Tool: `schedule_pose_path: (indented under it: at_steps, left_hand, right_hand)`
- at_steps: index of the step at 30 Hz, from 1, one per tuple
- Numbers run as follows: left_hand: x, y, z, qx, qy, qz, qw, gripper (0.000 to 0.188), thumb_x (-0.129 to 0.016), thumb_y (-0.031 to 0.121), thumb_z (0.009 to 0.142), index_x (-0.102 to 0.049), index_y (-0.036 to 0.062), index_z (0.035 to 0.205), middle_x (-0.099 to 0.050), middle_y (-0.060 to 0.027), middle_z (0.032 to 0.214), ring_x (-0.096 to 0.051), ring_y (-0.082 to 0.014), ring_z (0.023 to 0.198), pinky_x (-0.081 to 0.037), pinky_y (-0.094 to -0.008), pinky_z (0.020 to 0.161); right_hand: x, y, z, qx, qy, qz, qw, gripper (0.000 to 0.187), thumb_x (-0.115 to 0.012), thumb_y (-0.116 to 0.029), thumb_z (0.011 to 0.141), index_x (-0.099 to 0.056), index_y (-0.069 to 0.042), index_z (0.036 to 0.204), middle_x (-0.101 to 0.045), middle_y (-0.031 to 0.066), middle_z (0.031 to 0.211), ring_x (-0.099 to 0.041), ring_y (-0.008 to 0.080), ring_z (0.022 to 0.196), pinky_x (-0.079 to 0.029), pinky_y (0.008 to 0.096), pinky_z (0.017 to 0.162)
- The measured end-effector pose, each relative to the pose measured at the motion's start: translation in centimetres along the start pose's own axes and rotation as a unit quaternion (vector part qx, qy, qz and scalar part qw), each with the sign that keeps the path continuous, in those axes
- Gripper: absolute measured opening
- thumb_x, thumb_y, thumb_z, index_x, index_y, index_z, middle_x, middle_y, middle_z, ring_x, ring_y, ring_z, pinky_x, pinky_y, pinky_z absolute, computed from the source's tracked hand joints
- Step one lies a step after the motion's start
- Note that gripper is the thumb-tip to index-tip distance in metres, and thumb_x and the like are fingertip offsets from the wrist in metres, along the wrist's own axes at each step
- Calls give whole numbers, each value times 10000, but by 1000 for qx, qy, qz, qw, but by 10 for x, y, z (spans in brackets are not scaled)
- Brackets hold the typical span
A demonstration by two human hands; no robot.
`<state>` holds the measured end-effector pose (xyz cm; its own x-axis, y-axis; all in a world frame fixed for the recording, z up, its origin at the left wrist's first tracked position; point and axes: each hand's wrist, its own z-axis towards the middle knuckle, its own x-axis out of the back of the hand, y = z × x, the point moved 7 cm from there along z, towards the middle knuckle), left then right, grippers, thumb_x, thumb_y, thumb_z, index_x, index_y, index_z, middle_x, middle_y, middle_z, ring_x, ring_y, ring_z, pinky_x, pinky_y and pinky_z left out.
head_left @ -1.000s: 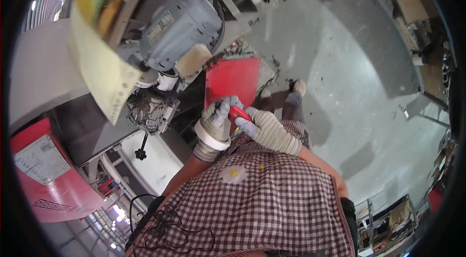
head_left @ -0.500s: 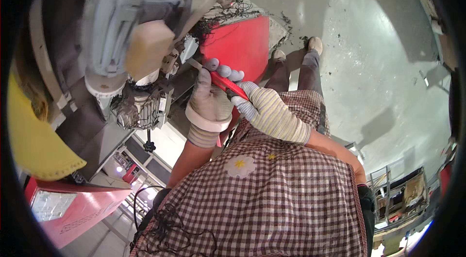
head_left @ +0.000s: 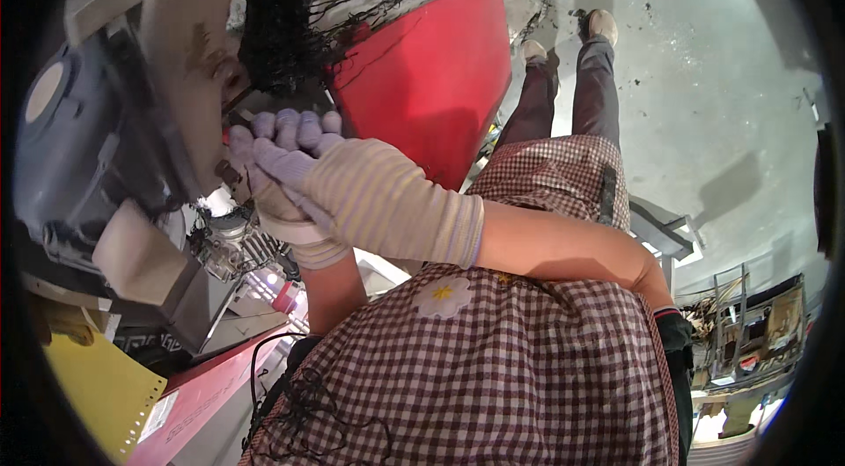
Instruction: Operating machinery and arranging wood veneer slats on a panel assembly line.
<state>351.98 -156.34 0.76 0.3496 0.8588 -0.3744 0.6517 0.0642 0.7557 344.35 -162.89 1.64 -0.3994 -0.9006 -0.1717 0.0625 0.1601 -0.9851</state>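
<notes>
My right hand point(head_left: 378, 189), in a striped glove, lies across my left hand point(head_left: 268, 189), also gloved. Grey-lilac fingertips curl together at the far side of the two hands, which are closed. Only a small red bit of the red-handled tool point(head_left: 226, 134) shows beside my left thumb; the overlapping gloves cover the rest of it. Just beyond the fingers hangs a dense bundle of black stringy scraps point(head_left: 280, 22). A grey machine point(head_left: 92, 149) stands close to the left of my hands, its beige block at its lower side.
A red panel point(head_left: 431, 70) slants beyond my right wrist, with black strands trailing over its upper edge. A yellow sheet point(head_left: 84, 378) and a pink box point(head_left: 211, 400) are at lower left. A metal rack point(head_left: 748, 334) stands at lower right. Black scraps cling to my checked apron point(head_left: 475, 360).
Both hands have moved left, toward the machine and the black strands. My right hand now covers much of the left. The red handle, plainly visible before, is mostly hidden. The view has shifted.
</notes>
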Motion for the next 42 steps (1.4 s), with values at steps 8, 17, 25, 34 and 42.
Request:
schedule_pose_path:
  at_steps: [8,17,25,34,42]
  left_hand:
    - [10,4,6,6,47,0,999,350,-478,411,947,-471,151,712,-459,32,607,-437,-144,592,-410,-375,753]
    - [22,16,-1,16,98,9,995,405,-403,460,964,-447,165,690,-403,43,578,-360,-138,558,-402,-391,742]
    - [16,4,11,17,72,39,997,345,-445,418,960,-448,158,733,-396,37,599,-366,-138,571,-424,-420,747]
    - [22,-4,3,4,254,115,960,320,-464,400,926,-480,143,736,-467,11,615,-466,-173,601,-451,-432,778]
    - [24,-25,-1,13,270,123,955,246,-461,364,929,-503,127,883,-483,-1,672,-494,-174,628,-480,-454,821]
  right_hand:
    - [-67,14,35,-122,229,-139,956,197,-549,-274,819,-575,-165,982,-546,39,843,-533,219,766,-412,343,654]
    - [-54,-6,17,-127,372,-193,899,187,-571,-253,794,-554,-142,944,-519,30,810,-521,200,787,-422,335,725]
    - [-33,2,26,-121,338,-178,916,154,-612,-245,771,-544,-167,887,-517,40,794,-513,212,741,-430,331,694]
    - [-57,32,22,-198,299,-45,932,184,-559,-366,848,-575,-187,888,-581,16,807,-541,210,851,-383,377,883]
    - [-44,43,14,-264,235,-65,933,226,-539,-365,870,-590,-204,1020,-620,-27,884,-552,208,899,-383,408,918]
